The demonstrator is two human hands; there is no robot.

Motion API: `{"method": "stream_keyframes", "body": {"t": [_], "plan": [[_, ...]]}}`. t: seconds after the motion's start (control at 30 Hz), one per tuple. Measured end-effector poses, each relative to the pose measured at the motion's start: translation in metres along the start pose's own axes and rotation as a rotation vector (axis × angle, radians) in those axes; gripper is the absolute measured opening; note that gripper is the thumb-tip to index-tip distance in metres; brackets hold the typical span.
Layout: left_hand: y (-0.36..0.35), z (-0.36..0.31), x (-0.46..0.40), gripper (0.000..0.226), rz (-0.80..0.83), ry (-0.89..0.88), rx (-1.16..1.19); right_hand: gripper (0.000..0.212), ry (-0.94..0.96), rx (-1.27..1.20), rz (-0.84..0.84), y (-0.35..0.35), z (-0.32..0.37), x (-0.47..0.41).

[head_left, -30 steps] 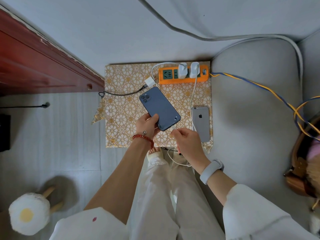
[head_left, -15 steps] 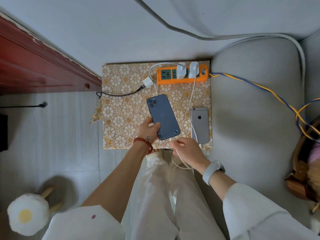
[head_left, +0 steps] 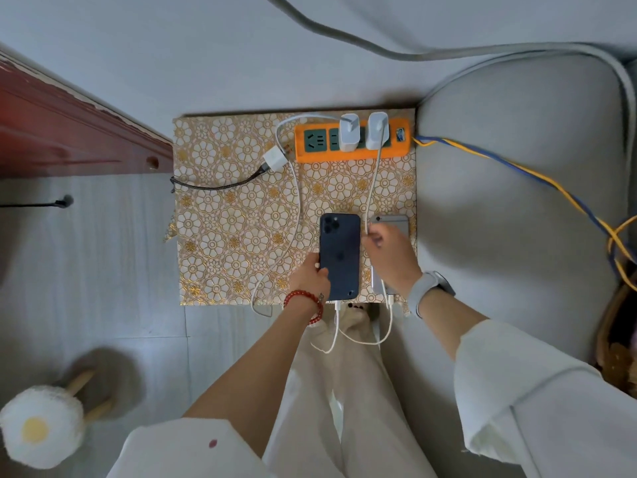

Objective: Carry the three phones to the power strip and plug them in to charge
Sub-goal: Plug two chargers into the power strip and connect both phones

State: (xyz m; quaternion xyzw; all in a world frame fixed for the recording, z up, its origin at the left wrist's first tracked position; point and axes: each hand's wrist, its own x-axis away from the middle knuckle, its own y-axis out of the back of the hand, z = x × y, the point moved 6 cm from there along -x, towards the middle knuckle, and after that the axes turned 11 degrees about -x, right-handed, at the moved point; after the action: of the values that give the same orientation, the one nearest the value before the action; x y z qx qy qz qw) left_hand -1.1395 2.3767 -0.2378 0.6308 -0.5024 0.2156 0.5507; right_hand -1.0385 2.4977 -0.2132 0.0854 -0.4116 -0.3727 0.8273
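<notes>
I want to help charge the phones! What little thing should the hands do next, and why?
Probably let go of the dark blue phone and leave it lying flat. It already has a white cable in its bottom end, and so does the silver phone. The left hand holds its edge, while the right hand pinches a white cable. Only two phones show here.

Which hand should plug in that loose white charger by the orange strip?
Probably the left hand: the loose charger lies on its side. It must first release the dark phone; the right hand pinches a cable.
</notes>
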Motion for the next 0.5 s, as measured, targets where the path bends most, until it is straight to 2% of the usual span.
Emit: {"method": "stream_keyframes", "body": {"t": [0.1,0.2,0.3,0.5], "plan": [[0.001,-0.006,0.003,0.025,-0.056,-0.025,-0.211,0.021,-0.028,0.052,-0.019,0.004,-0.002,0.001],[-0.004,-0.013,0.011,0.031,-0.085,-0.031,-0.305,0.021,-0.078,0.106,-0.068,0.013,-0.012,0.004],[-0.011,-0.022,0.016,0.054,-0.146,-0.061,-0.401,0.022,-0.081,0.140,-0.083,0.020,-0.017,0.006],[-0.008,-0.025,0.015,0.051,-0.095,-0.036,-0.308,0.024,-0.085,0.138,-0.074,0.026,-0.018,0.009]]}}
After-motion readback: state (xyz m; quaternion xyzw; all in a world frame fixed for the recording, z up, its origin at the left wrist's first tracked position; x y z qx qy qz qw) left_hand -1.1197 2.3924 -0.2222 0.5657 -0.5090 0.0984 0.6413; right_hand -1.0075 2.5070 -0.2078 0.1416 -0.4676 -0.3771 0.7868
